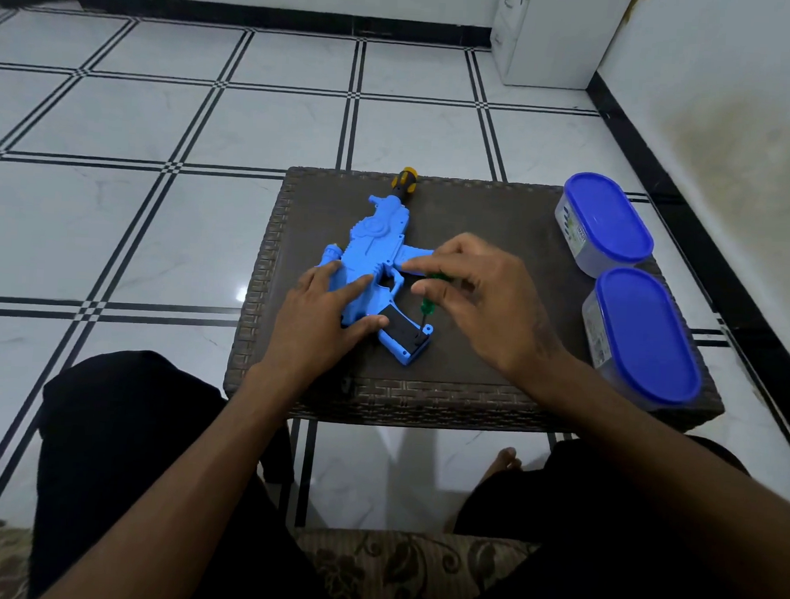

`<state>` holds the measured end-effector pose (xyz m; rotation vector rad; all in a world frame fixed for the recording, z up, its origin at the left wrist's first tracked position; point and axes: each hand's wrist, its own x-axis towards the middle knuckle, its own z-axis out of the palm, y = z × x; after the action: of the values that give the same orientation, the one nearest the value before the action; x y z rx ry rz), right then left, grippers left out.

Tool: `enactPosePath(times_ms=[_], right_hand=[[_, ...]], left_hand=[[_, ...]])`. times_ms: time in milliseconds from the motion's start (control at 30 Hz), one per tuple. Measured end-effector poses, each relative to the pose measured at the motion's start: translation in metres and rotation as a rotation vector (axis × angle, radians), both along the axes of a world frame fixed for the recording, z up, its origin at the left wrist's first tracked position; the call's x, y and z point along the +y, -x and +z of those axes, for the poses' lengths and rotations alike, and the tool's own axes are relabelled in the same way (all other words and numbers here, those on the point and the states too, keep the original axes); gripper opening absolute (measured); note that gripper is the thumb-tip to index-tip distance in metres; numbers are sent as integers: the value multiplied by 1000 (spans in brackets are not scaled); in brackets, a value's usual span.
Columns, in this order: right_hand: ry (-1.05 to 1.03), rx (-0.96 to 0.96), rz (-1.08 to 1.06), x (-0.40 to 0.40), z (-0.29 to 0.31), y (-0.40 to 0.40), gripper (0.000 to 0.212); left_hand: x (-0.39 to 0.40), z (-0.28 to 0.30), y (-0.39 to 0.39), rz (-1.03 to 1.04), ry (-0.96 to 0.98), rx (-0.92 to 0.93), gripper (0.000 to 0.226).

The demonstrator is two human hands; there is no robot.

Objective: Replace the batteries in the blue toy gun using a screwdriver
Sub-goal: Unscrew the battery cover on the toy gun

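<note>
The blue toy gun point(377, 248) lies flat on a dark wicker table point(470, 395), its barrel pointing away and its grip toward me. My left hand point(333, 314) presses down on the gun's body with straight fingers. My right hand point(480, 294) pinches the green handle of a small screwdriver point(425, 311). The screwdriver stands nearly upright with its tip at the bottom end of the grip, beside the black panel point(398, 328). My fingers hide the top of its handle.
A second screwdriver with a yellow-and-black handle point(404, 180) lies at the table's far edge, partly behind the gun's muzzle. Two blue-lidded plastic containers point(605, 221) point(643, 333) stand along the table's right side. My knees flank the table's near edge.
</note>
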<state>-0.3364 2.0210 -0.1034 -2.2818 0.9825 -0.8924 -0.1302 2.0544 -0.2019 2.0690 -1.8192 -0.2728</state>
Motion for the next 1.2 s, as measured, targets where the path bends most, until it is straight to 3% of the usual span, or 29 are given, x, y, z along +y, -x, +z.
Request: enactPosePath(times_ms=[333, 567, 900, 1033, 1200], right_hand=[[-77, -29, -9, 2, -3, 3, 20], [-17, 22, 0, -2, 2, 6, 33], [78, 143, 24, -10, 4, 6, 26], [32, 137, 14, -9, 10, 9, 33], [47, 146, 59, -7, 4, 11, 20]], left_hand=[[-1, -9, 6, 48, 25, 27, 69], [-2, -14, 5, 56, 50, -54, 67], [-4, -13, 3, 48, 46, -46, 69], [-3, -13, 4, 48, 39, -37, 69], [-2, -11, 4, 57, 41, -31, 69]])
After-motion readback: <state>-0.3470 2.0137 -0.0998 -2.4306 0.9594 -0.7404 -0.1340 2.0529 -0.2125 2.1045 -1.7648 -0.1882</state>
